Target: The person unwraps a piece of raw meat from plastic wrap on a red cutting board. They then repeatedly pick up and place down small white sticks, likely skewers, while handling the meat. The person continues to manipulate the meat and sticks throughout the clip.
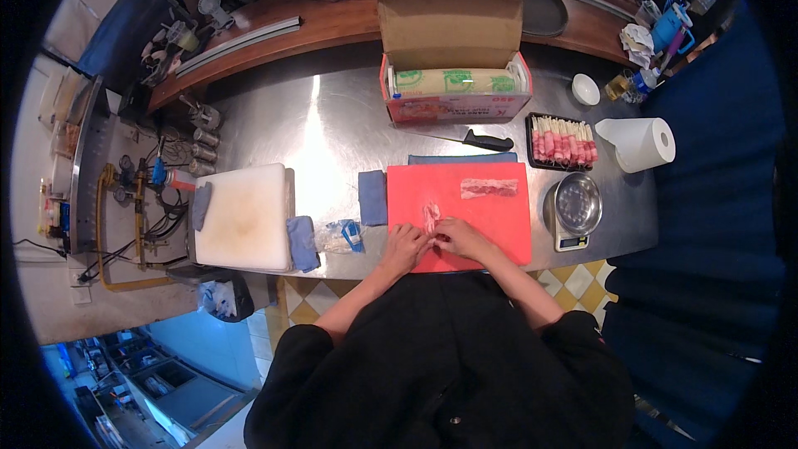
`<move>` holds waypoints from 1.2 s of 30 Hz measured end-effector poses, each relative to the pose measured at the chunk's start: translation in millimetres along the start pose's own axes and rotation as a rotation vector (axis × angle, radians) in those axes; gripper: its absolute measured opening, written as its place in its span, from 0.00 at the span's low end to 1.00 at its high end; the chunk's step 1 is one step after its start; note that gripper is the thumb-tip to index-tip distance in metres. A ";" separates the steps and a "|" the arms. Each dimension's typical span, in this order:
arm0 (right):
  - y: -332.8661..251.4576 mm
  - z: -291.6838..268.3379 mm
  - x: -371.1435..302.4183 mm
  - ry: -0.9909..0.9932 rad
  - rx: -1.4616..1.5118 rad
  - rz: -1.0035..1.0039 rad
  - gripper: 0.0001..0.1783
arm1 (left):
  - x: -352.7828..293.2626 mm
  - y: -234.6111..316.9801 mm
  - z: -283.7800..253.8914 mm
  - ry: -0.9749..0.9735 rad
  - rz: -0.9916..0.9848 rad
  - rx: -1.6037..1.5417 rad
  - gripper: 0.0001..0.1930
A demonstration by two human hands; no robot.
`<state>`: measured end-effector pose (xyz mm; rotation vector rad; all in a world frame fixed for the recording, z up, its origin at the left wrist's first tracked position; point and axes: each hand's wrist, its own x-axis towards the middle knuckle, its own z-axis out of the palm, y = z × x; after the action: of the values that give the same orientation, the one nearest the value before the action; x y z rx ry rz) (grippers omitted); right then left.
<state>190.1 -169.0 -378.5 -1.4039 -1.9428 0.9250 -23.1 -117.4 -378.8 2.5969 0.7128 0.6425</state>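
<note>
On a red cutting board [509, 237], a thin strip of raw meat [431, 214] lies pointing away from me. My left hand [404, 248] and my right hand [462, 239] meet at its near end, fingers bent and pinched together on it. Whatever lies under the fingertips is hidden. A second, wider slice of marbled raw meat [490, 188] rests flat at the board's far right. Beyond the board is a knife [487, 141] with a black handle. To the right, a black tray [532, 158] holds several meat rolls [565, 148] with pale stick-like ends.
Right of the board stands a digital scale [572, 243] with a metal bowl [578, 204]; farther off are a paper towel roll [644, 145] and a white bowl [586, 90]. An open box of film [455, 108] stands behind. Leftward are blue cloths [372, 198] and a white cutting board [241, 216].
</note>
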 end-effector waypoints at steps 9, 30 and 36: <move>-4.2 7.0 -20.9 0.175 -0.346 -0.202 0.14 | 23.1 -19.3 7.5 -0.372 -0.349 -0.076 0.09; -13.3 -6.0 -2.2 0.284 -0.310 -0.121 0.14 | 26.7 -11.2 -5.2 -0.114 -0.288 -0.124 0.07; 5.7 11.1 -2.0 0.239 -0.384 -0.189 0.13 | 42.2 -28.8 1.8 -0.221 -0.495 -0.284 0.06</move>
<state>185.3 -172.0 -389.9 -1.4261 -2.0917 0.2899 -0.8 -71.4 -379.7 2.0750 1.0524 0.2728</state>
